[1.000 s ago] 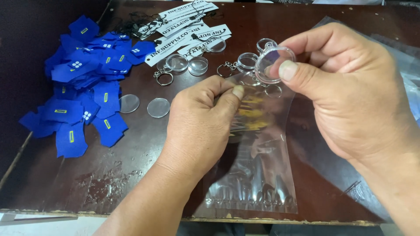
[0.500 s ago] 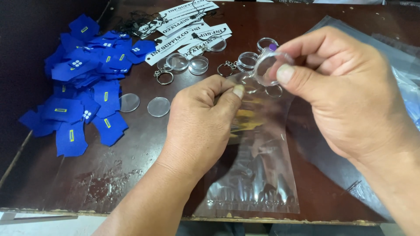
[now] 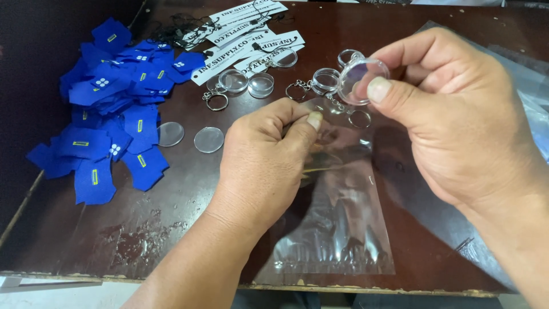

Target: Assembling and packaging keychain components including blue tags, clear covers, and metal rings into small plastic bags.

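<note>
Right hand [image 3: 457, 126] in the upper right of the frame, thumb and fingertips clamped on a clear round capsule [image 3: 362, 80], held above the table. Left hand [image 3: 266, 160] at centre, thumb and forefinger pinched together on the top edge of a clear plastic bag [image 3: 337, 223] lying flat toward the bottom centre; possibly a small part inside the pinch, too hidden to tell. Blue fabric patches [image 3: 108, 114] heaped at upper left. Two clear discs [image 3: 209, 139] just right of the heap. More capsules with key rings [image 3: 251, 84] and white printed tags [image 3: 246, 28] along the top of the dark wooden table [image 3: 143, 229].
</note>
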